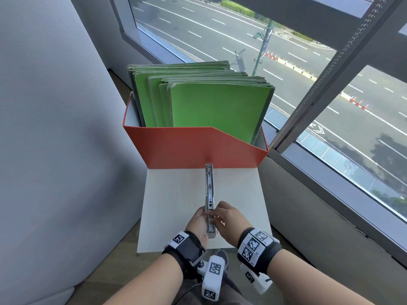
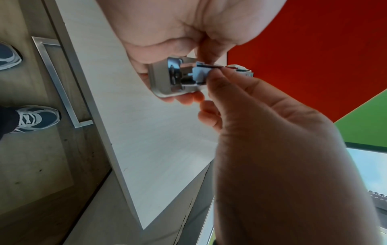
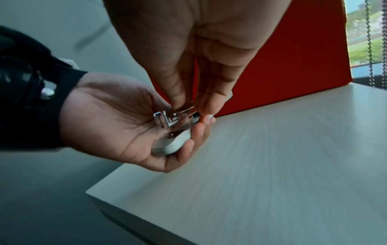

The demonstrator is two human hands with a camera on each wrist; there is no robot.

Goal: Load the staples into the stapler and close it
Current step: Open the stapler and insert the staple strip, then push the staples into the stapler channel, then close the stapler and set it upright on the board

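An opened stapler (image 1: 209, 201) is held just above a small pale table (image 1: 176, 190), its long top arm swung out flat and pointing away from the person toward an orange box (image 1: 187, 148) of green folders (image 1: 211, 106) beyond the hands. The left hand (image 1: 199, 223) cups the stapler's near end from below, fingers curled around its white base. The right hand (image 1: 229, 219) comes in from the other side, thumb and fingertips pinched over the metal channel at the top of the base. A thin strip, probably the staples (image 2: 211, 66), seems to sit between those fingertips, though it is too small and blurred to be certain.

The step in hand looks like seating the strip in the channel. Doing it well likely means keeping the left hand's grip steady, laying the strip legs-down and level with the channel, and sliding it fully in before swinging the top arm shut, so nothing jams or buckles.
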